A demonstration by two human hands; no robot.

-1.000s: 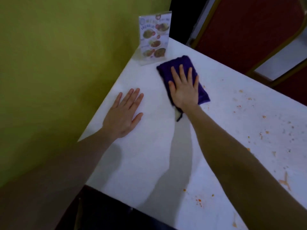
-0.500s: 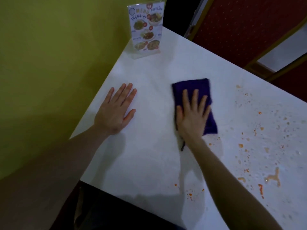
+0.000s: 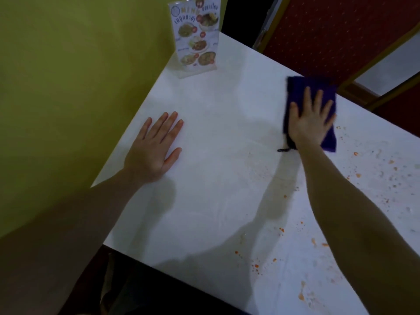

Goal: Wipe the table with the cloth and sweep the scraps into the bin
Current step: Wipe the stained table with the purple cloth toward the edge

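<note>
Two hands are on the bench (image 3: 216, 169). Your right hand (image 3: 310, 123) lies flat, fingers spread, pressing the purple cloth (image 3: 304, 87) down without clenching it; your left hand (image 3: 154, 146) rests released and flat near the wall-side edge, bracing you. Within the last second the cloth has travelled from beside the menu stand (image 3: 196, 36) toward the far right edge, so it now sits just beside the orange scraps (image 3: 356, 164). Judge this as the end of the clean zone: the next strokes must gather debris, not merely wipe. The bench surface is white and looks clear on the left half, while specks and smears are scattered over the right and near edge. A green wall (image 3: 68, 87) borders the left, a red panel (image 3: 336, 30) stands beyond. The bin is not in view, so you cannot tell which way to sweep
</note>
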